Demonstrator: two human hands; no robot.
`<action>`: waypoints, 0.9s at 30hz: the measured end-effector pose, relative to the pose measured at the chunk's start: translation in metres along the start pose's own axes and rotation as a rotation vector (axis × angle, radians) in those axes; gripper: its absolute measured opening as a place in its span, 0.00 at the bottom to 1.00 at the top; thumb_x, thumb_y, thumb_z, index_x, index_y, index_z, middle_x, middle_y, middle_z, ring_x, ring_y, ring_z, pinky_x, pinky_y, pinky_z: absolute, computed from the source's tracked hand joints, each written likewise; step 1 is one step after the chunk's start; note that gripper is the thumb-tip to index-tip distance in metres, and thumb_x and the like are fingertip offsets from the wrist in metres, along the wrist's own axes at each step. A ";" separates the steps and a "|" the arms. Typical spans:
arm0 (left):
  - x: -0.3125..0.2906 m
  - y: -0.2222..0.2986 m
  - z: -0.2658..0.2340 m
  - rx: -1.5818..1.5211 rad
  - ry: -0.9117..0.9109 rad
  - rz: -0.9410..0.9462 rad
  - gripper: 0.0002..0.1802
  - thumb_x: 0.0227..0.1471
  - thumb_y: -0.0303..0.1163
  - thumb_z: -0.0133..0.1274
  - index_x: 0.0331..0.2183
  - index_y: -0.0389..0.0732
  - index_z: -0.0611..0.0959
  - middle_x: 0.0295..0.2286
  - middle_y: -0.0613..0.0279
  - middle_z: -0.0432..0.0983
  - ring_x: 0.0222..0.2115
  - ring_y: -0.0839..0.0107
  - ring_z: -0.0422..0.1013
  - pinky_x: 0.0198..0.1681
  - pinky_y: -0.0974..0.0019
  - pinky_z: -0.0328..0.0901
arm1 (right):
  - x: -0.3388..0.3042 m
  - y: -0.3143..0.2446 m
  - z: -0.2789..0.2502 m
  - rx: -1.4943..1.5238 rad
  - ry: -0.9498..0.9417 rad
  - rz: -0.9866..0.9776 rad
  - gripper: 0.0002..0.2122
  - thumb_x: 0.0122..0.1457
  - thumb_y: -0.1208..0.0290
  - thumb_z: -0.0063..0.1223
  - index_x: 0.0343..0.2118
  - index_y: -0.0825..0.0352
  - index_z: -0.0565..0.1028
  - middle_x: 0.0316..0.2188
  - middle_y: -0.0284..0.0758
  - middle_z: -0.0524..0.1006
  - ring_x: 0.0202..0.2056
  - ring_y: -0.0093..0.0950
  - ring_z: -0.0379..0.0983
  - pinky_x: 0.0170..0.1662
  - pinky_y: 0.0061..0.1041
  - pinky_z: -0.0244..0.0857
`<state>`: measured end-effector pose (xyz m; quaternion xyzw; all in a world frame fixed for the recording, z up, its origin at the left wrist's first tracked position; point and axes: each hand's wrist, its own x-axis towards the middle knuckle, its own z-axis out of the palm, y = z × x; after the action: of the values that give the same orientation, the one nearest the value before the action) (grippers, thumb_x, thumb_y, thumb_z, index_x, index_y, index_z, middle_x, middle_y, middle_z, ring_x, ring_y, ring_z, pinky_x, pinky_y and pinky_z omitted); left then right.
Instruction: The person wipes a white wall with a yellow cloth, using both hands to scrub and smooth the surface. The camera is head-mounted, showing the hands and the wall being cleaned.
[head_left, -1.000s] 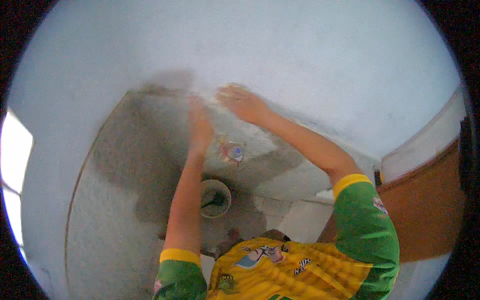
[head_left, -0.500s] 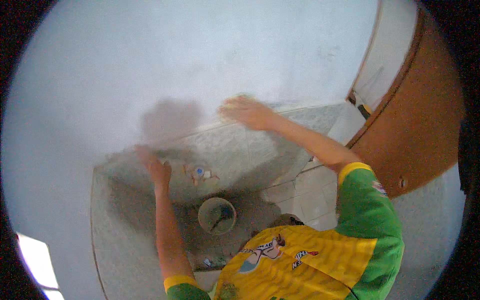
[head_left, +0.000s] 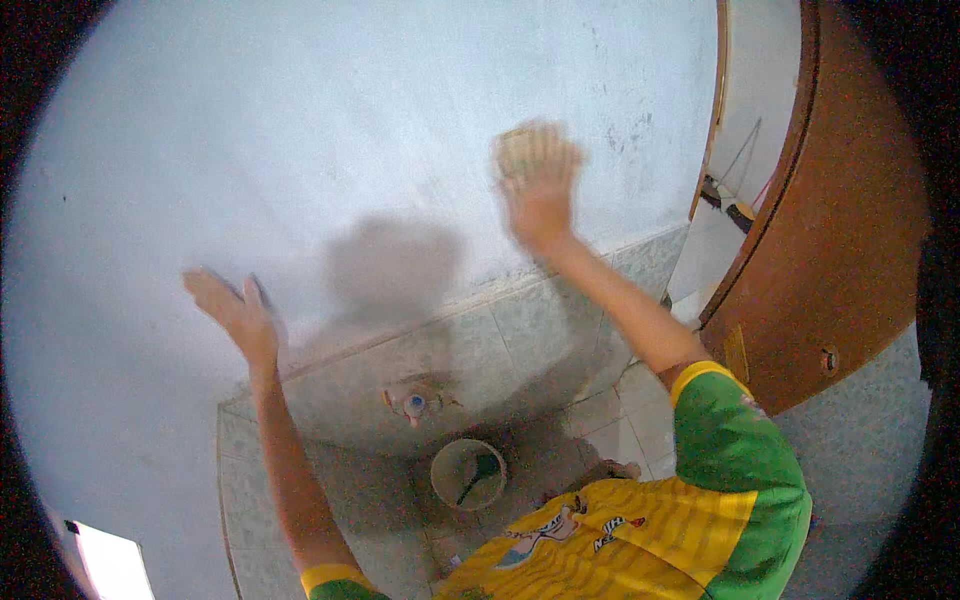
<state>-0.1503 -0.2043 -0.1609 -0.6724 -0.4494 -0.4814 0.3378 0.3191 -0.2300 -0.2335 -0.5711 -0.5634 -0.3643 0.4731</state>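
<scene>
White wall fills the view; one bucket below. Two hands: right hand presses one yellowish pad flat under spread fingers; left hand spread, empty, on the wall.

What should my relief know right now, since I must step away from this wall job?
Right hand: pressed high on the pale plastered wall, a small tan pad under its fingers, blurred.
Left hand: open, flat on the wall lower down, no grip on anything.
Round pale bucket with a dark tool stands on the tiled floor below.
How much wall is finished or left cannot be told.
</scene>
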 end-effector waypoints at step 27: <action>0.080 0.133 0.055 0.121 0.346 0.018 0.42 0.67 0.49 0.47 0.72 0.44 0.52 0.72 0.48 0.39 0.72 0.44 0.37 0.70 0.32 0.36 | 0.001 0.142 -0.043 -0.123 -0.036 -0.133 0.29 0.65 0.56 0.50 0.69 0.54 0.64 0.75 0.44 0.47 0.74 0.50 0.37 0.71 0.65 0.24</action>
<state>0.0029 -0.1823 -0.1047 -0.5618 -0.4067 -0.5590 0.4544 0.4649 -0.2590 -0.2390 -0.5668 -0.5850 -0.4185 0.4017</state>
